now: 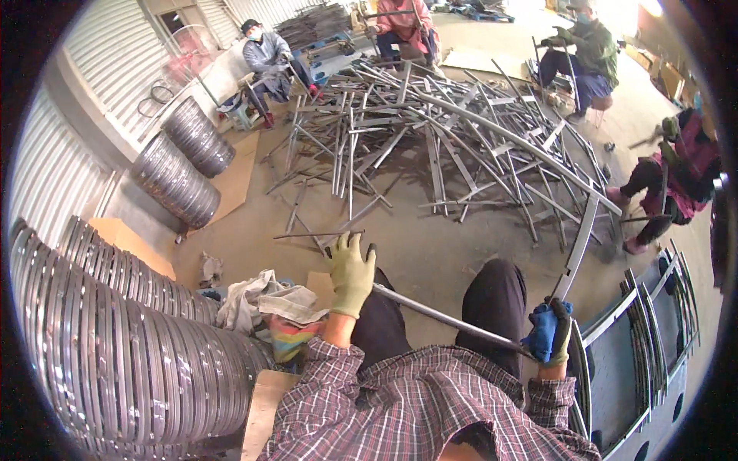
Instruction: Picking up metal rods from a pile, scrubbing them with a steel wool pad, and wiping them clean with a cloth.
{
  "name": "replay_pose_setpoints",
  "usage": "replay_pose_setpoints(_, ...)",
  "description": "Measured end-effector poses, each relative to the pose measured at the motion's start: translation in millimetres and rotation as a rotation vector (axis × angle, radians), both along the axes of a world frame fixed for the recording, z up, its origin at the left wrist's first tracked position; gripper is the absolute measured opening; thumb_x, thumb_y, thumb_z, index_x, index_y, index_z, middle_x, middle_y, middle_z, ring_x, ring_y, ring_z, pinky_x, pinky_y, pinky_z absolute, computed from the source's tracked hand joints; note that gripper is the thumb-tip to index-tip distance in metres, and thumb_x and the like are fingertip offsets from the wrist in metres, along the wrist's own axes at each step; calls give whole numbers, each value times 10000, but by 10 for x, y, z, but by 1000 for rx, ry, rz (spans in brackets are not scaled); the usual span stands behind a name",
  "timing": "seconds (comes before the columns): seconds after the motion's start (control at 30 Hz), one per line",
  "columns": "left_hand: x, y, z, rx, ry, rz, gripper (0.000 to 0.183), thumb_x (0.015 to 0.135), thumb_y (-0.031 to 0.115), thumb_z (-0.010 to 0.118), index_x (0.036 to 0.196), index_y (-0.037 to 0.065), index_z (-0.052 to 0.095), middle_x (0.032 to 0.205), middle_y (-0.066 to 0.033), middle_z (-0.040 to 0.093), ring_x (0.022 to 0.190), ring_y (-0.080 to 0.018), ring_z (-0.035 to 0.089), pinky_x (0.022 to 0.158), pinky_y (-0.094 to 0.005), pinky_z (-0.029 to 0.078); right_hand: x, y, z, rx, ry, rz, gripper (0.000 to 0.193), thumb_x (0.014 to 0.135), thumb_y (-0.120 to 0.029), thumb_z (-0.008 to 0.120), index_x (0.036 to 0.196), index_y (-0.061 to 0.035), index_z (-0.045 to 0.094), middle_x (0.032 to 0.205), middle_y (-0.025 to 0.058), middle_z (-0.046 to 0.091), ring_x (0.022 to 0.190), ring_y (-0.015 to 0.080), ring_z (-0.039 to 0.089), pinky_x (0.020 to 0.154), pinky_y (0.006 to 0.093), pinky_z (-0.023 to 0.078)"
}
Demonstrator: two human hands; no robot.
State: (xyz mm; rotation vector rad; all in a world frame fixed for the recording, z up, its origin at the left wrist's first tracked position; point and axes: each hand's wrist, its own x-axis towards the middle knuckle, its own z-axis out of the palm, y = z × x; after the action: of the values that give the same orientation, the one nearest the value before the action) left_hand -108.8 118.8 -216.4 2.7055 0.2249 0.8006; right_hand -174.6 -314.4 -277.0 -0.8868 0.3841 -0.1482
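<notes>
My left hand (352, 278), in a yellow-green glove with dark fingertips, is closed around the left end of a grey metal bar (446, 316) lying across my lap. That bar runs rightward to my right hand (563, 338), also gloved. A bunched blue cloth (544, 332) is gripped there, pressed against the metal. From the same spot a flat metal leg (578, 250) rises away from me and meets a long bar (530, 156) that reaches over the pile; how these pieces join is partly hidden. Beyond my left fingertips shows a thin dark rod (307, 235).
A tangled heap of metal frames (415, 138) covers the floor ahead. Ribbed stacks of dark metal hoops (146, 346) stand at left, beside crumpled cloths (265, 301). More frames lean on a rack (630, 369) at right. Several seated co-workers (584, 58) surround the heap.
</notes>
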Motion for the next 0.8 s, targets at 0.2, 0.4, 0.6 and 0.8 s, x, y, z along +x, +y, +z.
replay_pose_setpoints(0.2,-128,493,-359,-223,156,-35,385,918,224,569,1221,-13,576,1273,-235,554,1210,-381,504,1025,-456,393,-45,-307,-82,-124,108,114,322,948,-413,552,994,-101,615,747,27,606,525,148,546,441,256,439)
replay_pose_setpoints(0.4,-3,384,-419,-230,276,-184,367,919,178,576,1236,-6,565,1288,-206,561,1188,-348,536,1007,-408,423,-72,-426,-82,-221,138,-32,190,922,-194,606,970,-12,578,733,57,581,600,163,569,562,278,492)
replay_pose_setpoints(0.6,14,-315,-33,38,527,-827,497,808,155,682,1280,61,559,1322,-174,554,1241,-332,508,1049,-410,401,-134,-569,-137,-277,111,-31,193,920,-185,601,959,3,588,733,54,589,629,154,598,580,277,510)
replay_pose_setpoints(0.8,-109,-659,-165,398,769,-828,343,744,377,764,881,88,640,798,-116,674,788,-315,669,695,-428,516,-15,-751,-401,-896,-14,12,228,867,-198,622,945,6,686,842,91,668,736,163,633,677,297,503)
